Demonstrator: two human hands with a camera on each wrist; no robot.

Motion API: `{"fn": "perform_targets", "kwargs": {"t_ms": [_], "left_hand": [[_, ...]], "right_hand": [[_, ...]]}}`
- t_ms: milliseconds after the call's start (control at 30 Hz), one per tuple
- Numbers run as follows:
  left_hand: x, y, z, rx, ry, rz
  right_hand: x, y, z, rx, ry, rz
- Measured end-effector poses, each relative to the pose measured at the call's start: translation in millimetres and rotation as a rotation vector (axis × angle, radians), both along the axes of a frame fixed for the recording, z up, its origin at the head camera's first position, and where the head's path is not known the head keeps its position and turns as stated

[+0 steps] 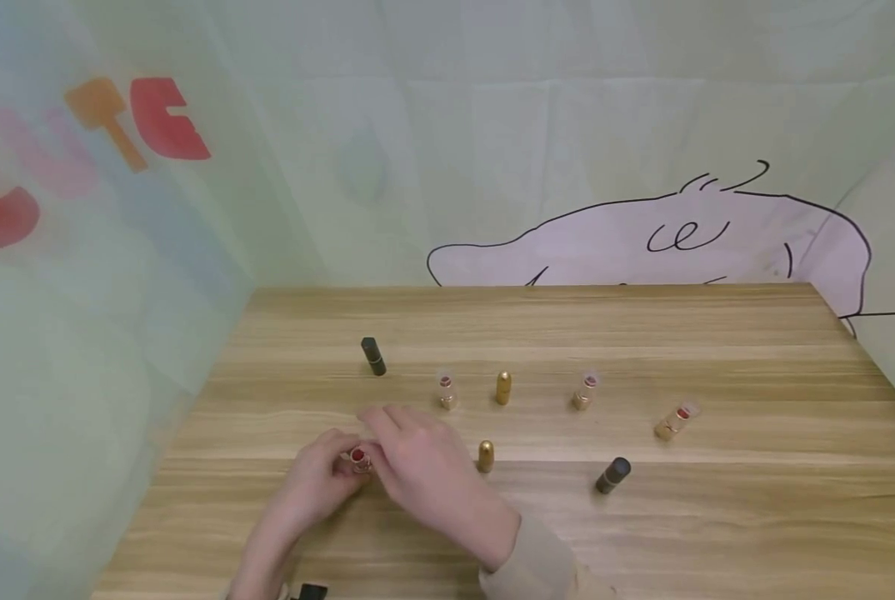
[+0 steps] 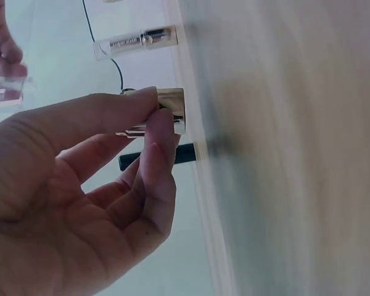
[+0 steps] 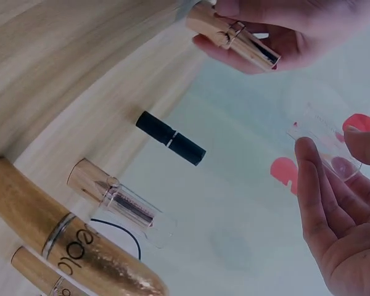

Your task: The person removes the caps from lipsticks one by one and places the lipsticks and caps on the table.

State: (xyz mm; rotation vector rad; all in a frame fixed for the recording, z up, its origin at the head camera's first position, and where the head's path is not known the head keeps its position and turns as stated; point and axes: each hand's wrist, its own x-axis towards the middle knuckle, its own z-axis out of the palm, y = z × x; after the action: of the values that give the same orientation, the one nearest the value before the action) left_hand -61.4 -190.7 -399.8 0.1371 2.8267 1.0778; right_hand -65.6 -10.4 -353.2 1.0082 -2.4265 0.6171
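Note:
Thumb and fingers of my left hand [image 1: 314, 479] pinch the gold base of an uncapped lipstick [image 3: 234, 37], which stands upright at the table's left-centre with a red tip. Just above it, my right hand [image 1: 425, 462] holds a clear cap [image 3: 324, 145] between thumb and fingertips. The cap is off the lipstick, with a gap between them in the right wrist view. To the right of my right hand stands a gold bullet-shaped lipstick [image 1: 486, 456].
Behind the hands stand a black lipstick [image 1: 373, 356], a clear-capped lipstick [image 1: 447, 392] and another gold one [image 1: 503, 387]. Farther right are two more clear-capped lipsticks, one at the back [image 1: 586, 390] and one nearer [image 1: 672, 422], and a second black lipstick [image 1: 613, 475]. Printed cloth hangs behind the wooden table [image 1: 755, 517].

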Motion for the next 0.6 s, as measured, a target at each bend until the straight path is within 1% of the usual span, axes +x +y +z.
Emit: {"fn": "perform_targets", "kwargs": {"t_ms": [133, 267, 467, 600], "left_hand": [[-0.2, -5.6, 1.1, 0.0, 0.0, 0.01], [-0.3, -10.6, 2.8, -0.002, -0.001, 0.019], [-1.4, -14.5, 3.2, -0.014, -0.017, 0.026], [-3.6, -14.4, 2.1, -0.028, -0.018, 0.017]], "right_hand": [[-1.3, 0.9, -2.6, 0.02, -0.017, -0.006], [-2.5, -0.8, -8.8, 0.071, -0.034, -0.015], [-4.2, -7.6, -25.1, 0.143, -0.018, -0.008], [-4.4, -10.9, -33.6, 0.171, -0.042, 0.006]]}}
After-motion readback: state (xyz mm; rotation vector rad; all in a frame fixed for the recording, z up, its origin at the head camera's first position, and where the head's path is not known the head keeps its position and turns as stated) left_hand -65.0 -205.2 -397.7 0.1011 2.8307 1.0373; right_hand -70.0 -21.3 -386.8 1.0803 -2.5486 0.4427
